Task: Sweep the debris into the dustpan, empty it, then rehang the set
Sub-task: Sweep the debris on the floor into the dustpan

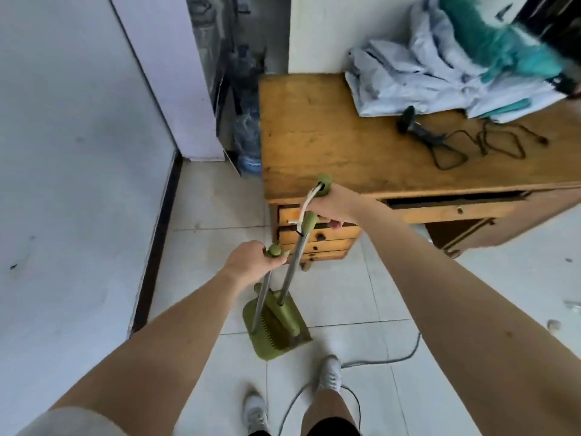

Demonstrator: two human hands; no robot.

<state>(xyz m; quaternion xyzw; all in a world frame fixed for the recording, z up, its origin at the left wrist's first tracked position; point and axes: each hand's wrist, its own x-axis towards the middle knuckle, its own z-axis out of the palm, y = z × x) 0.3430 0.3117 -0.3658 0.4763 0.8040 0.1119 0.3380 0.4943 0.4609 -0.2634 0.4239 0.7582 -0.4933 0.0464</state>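
A green dustpan [251, 319] on a metal pole stands on the tiled floor in front of me. My left hand [250, 262] grips the green top of its pole. The green broom [284, 313] has its head resting inside the dustpan. My right hand [333, 204] grips the broom's green handle near the top, where a white hanging loop [306, 202] sticks out. Both poles stand almost upright, side by side. Small bits of debris [553, 325] lie on the floor at the far right.
A wooden desk [314, 127] with small drawers stands just beyond the broom, carrying a pile of clothes [440, 64] and a black corded device [418, 127]. A water bottle [248, 140] stands left of the desk. A grey cable [377, 361] runs across the floor by my feet. A white wall is on the left.
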